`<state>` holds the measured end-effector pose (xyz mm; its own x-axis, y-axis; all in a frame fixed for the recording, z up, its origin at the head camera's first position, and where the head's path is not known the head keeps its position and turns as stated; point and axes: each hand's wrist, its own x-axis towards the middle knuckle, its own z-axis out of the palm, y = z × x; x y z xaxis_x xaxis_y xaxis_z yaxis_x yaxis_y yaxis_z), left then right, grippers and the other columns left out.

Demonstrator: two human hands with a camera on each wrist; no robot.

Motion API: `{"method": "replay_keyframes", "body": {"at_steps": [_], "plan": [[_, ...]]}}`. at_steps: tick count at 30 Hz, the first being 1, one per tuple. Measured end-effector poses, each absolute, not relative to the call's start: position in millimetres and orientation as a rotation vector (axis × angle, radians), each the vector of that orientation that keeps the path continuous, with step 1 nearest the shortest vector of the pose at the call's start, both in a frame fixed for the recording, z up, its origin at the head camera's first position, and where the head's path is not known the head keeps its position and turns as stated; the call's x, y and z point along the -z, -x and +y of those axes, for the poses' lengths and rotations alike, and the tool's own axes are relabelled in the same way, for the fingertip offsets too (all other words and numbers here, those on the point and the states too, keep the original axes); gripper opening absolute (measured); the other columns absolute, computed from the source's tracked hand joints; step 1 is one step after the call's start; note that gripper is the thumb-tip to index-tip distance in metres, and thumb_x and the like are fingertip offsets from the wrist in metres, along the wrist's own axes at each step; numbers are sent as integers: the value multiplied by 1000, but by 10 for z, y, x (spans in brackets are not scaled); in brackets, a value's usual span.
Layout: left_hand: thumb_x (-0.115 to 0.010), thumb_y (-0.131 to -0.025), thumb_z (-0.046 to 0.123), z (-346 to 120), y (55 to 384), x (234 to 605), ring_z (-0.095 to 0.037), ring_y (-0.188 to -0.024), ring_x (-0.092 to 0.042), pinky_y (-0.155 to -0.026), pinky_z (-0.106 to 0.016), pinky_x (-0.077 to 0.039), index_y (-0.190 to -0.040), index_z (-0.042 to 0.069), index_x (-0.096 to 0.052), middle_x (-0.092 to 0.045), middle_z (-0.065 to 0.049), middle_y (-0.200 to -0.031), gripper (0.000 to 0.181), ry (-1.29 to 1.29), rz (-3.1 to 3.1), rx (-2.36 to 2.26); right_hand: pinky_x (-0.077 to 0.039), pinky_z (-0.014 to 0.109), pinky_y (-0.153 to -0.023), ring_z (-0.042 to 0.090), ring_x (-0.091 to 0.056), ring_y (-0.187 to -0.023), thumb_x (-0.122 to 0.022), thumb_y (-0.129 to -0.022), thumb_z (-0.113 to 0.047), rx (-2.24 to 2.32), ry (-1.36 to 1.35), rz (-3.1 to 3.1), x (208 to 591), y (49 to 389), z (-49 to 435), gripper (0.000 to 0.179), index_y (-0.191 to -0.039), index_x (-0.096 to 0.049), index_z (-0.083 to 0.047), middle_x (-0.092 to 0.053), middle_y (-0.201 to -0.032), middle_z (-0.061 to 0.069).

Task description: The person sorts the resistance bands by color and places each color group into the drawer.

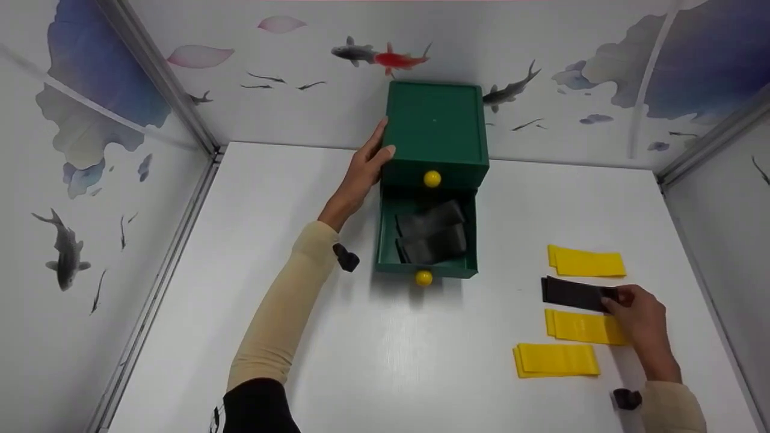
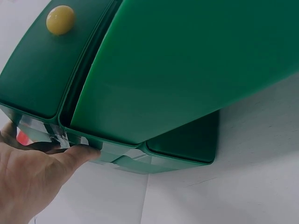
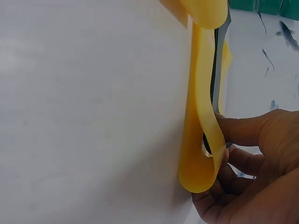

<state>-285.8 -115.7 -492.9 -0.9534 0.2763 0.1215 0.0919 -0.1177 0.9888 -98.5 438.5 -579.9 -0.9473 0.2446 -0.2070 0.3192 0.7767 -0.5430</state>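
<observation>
A green drawer box (image 1: 436,123) stands against the back wall, its lower drawer (image 1: 385,237) pulled out. Inside that drawer lie black loop bands (image 1: 432,233). My left hand (image 1: 361,171) rests against the box's left side; in the left wrist view the thumb of the left hand (image 2: 37,172) lies along that side. At the right, my right hand (image 1: 640,319) pinches the right end of a flat black loop band (image 1: 574,293) between thumb and fingers. In the right wrist view, a yellow loop band (image 3: 198,172) partly hides the fingers of the right hand (image 3: 252,163).
One yellow loop band (image 1: 589,262) lies behind the black one. Two more, a middle yellow band (image 1: 580,326) and a front yellow band (image 1: 559,361), lie nearer on the white table (image 1: 385,361). Walls enclose the table at the back and sides. Yellow knobs (image 1: 424,278) stick out from the drawers.
</observation>
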Motion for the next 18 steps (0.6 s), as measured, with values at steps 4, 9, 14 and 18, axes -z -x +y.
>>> {"method": "replay_keyframes", "body": {"at_steps": [4,9,14,18], "plan": [[-53,-116,40,-1144,2884,4972,-13,-165,-25,-130,-47,-34,-177,39,-19,-13,10,-184,70,-431,2007,-2227,-52,42,-92,47,-59,-108,-70,-108,-6,906,-409,2937,5815,955,4338,37,-135,-61,17,-64,-125,38],[-54,-116,43,-1134,2878,4980,-12,-163,-29,-128,-45,-37,-176,41,-21,-16,13,-183,69,-438,2011,-2230,-40,7,-77,44,-64,-111,-69,-108,-7,981,-375,3032,5819,893,4290,31,-133,-67,11,-69,-127,34],[-56,-115,44,-1138,2863,4974,-12,-162,-31,-128,-45,-38,-176,42,-21,-17,14,-182,70,-420,2009,-2234,-37,-1,-78,42,-64,-110,-68,-109,-8,1050,-324,3087,5720,853,4217,31,-135,-67,9,-69,-129,33],[-57,-114,46,-1141,2858,4952,-13,-162,-30,-129,-49,-36,-176,44,-22,-17,13,-183,71,-382,1998,-2226,-36,-2,-78,46,-67,-108,-70,-107,-4,1072,-228,3155,5601,841,4153,29,-133,-68,10,-69,-128,33]]}}
